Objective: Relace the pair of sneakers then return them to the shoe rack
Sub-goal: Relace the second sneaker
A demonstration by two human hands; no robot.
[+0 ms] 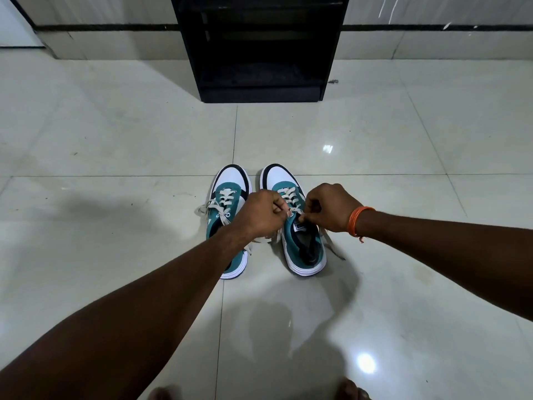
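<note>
Head view: hands on sneaker lace.

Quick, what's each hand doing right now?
Left hand: closed, pinching the right sneaker's lace.
Right hand: closed, pinching the same lace.

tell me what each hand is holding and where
Both hands pinch the cream flat lace of the right-side teal and white sneaker: left hand and right hand each have their grip on a lace end near the top eyelets.
</note>
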